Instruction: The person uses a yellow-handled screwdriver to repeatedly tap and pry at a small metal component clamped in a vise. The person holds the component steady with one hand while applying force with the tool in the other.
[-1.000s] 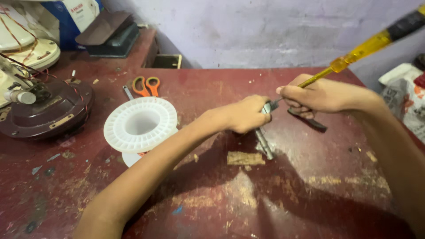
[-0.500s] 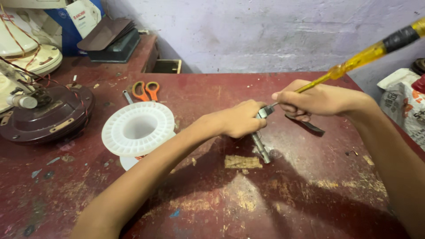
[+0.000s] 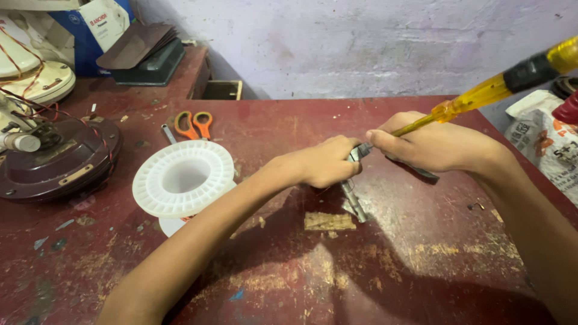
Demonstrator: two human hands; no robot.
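Note:
My left hand (image 3: 324,161) is closed around a small grey metal part (image 3: 354,200) whose rod end sticks down onto the worn red table (image 3: 289,265). My right hand (image 3: 430,143) grips a screwdriver (image 3: 500,87) with a yellow see-through handle and a black band; its shaft points down-left to the top of the metal part between my two hands. A dark flat tool (image 3: 415,171) lies under my right hand on the table.
An empty white plastic spool (image 3: 183,179) stands left of my left arm. Orange-handled scissors (image 3: 194,124) lie behind it. A dark brown fan motor housing (image 3: 57,161) with wires sits at the far left. A printed sack (image 3: 545,144) hangs at the right edge.
Both hands and the metal part stay together near the table's middle; the view has shifted slightly and the screwdriver handle tilts a little lower.

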